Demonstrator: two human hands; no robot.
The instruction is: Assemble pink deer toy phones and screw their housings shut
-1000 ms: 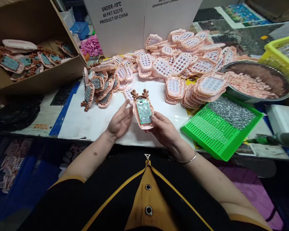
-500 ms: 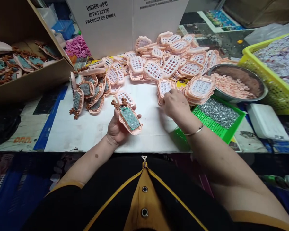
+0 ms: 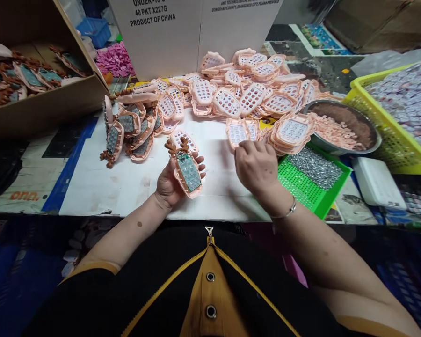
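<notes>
My left hand cradles a pink toy shell with brown antlers, its green circuit board facing up. My right hand pinches a pink keypad cover, lifted just off a small stack at the near edge of a big pile of the same covers. Another cover lies flat on the white sheet behind the left hand. A leaning row of assembled antlered shells stands to the left.
A green tray of small screws sits right of my right hand, a metal bowl of pink buttons behind it, a yellow basket far right. A cardboard box with finished shells stands at left, a white carton behind.
The right hand let go of the antlered shell, reached to the cover stack and has drawn back holding one cover. The left hand took the shell and keeps it.
</notes>
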